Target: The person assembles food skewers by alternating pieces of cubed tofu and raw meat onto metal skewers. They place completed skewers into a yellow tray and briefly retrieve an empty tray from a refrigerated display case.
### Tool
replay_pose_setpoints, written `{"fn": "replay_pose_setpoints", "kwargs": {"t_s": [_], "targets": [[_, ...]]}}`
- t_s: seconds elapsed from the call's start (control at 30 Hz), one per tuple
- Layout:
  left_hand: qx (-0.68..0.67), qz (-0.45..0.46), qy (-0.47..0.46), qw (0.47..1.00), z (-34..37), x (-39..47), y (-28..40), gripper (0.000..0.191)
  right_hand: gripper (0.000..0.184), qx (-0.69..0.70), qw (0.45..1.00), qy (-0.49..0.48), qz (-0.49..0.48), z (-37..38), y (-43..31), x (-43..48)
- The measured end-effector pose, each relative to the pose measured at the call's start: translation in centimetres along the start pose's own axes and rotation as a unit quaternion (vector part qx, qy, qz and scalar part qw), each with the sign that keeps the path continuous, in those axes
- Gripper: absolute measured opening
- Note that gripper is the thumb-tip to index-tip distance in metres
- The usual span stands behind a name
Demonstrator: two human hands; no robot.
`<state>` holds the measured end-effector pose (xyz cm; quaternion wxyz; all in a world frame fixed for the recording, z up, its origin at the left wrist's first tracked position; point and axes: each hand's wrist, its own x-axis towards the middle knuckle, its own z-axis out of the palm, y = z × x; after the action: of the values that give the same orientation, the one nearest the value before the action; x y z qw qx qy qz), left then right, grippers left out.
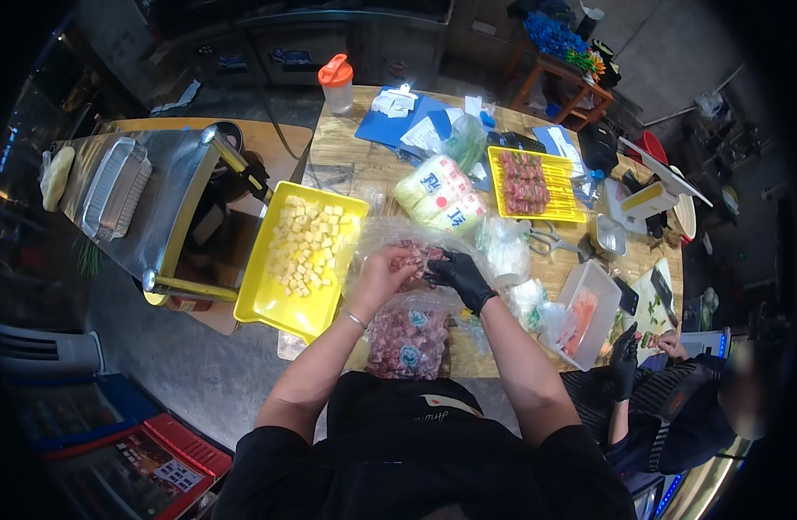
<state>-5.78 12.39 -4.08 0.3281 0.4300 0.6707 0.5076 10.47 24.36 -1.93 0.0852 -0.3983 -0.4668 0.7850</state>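
An opened clear plastic bag (372,240) holds raw meat pieces (419,252) in front of me. My left hand (380,276), bare with a bracelet at the wrist, pinches some of this meat between thumb and fingers. From the other side, my right hand (462,276) in a black glove reaches its fingertips onto the same meat; whether they grip a piece cannot be told. Closer to my body lies a second clear bag of meat (408,344) with printed labels. At left, a yellow tray (294,313) carries pale cubes (307,240).
Beyond the bag lies a printed plastic package (441,195). A yellow rack tray (567,188) bears meat skewers (525,182). Scissors (551,240) and a translucent bin (596,299) are at right. A co-worker's gloved hand (624,357) is near a cutting board (652,312) with a knife (663,296).
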Motion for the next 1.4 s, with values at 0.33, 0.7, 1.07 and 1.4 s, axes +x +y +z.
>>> {"fn": "replay_pose_setpoints", "kwargs": {"t_s": [0.33, 0.7, 1.07, 1.4], "targets": [[0.089, 0.022, 0.042, 0.995, 0.6, -0.6, 3.0, 0.026, 0.036, -0.060, 0.992, 0.112, -0.010, 0.7, -0.2, -0.4], [-0.309, -0.252, -0.107, 0.911, 0.2, 0.1, 0.1, 0.017, 0.028, -0.017, 1.000, -0.003, -0.011, 0.7, 0.9, -0.4], [0.266, 0.117, -0.012, 0.957, 0.4, 0.8, 0.3, 0.030, 0.039, -0.471, 0.840, 0.192, -0.189, -3.1, 1.4, 0.4], [0.121, -0.001, -0.109, 0.987, 2.1, 2.1, -2.5, 0.032, 0.036, -0.571, 0.789, 0.154, -0.165, -1.4, 3.9, 2.4]]}}
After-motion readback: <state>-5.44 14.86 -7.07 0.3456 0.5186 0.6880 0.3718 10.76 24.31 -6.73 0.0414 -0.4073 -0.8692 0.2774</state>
